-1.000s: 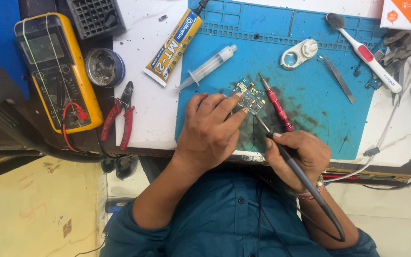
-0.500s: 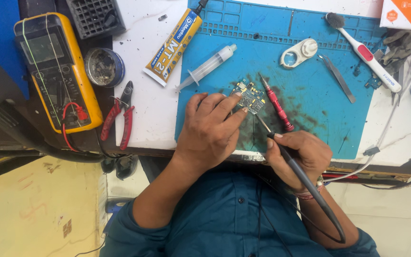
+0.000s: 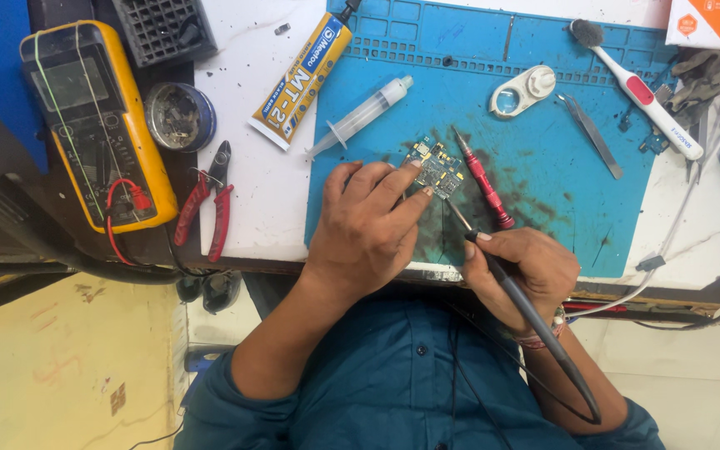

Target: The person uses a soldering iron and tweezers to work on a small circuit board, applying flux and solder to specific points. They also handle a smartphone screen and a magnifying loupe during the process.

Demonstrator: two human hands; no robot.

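A small circuit board (image 3: 435, 167) lies on the blue work mat (image 3: 543, 125). My left hand (image 3: 368, 221) rests on the mat with two fingertips pressing the board's near edge. My right hand (image 3: 522, 271) grips a dark soldering iron (image 3: 535, 321) like a pen, its metal tip touching the board's lower right side. The iron's cable runs back over my right forearm. A red-handled screwdriver (image 3: 481, 179) lies just right of the board.
A syringe (image 3: 360, 117), a glue tube (image 3: 303, 75), a white round tool (image 3: 522, 90), tweezers (image 3: 591, 133) and a white brush (image 3: 639, 92) lie farther out. At left sit red cutters (image 3: 207, 200), a tin (image 3: 174, 115) and a yellow multimeter (image 3: 97, 121).
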